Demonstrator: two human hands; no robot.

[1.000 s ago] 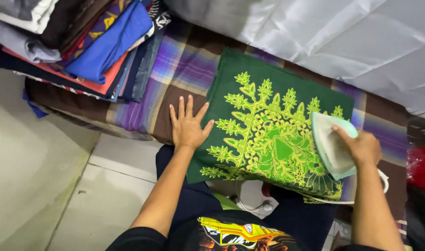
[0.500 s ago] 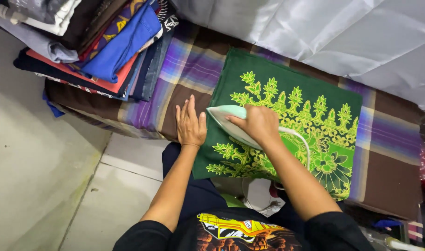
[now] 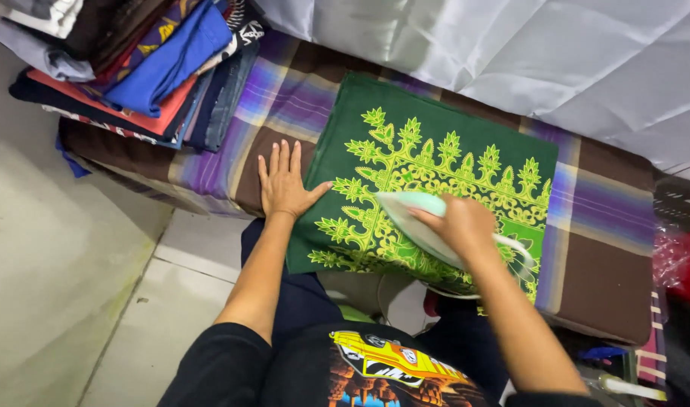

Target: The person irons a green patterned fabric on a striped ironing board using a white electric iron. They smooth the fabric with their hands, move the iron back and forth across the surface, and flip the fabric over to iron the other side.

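The green cloth (image 3: pixel 435 173) with its yellow leaf pattern lies flat on the striped pad (image 3: pixel 609 226) in front of me, its long side running left to right and slightly downward across the pad. In the head view, my left hand (image 3: pixel 285 181) rests palm down just off the cloth's left edge, fingers spread apart, thumb tip touching the cloth, holding nothing. My right hand (image 3: pixel 462 222) is on the cloth's near half, fingers wrapped tight around the handle of the pale green iron (image 3: pixel 405 215), whose pointed nose faces left toward my left hand. The iron's length runs along the cloth's long side, and most of the cloth lies beyond and to the left of it. My right hand is the nearer one to the cloth's middle. Left of the cloth, at the pad's far end, sits a pile of folded clothes (image 3: pixel 141 68). A white sheet (image 3: pixel 511 53) lies behind the cloth. I see no container here.
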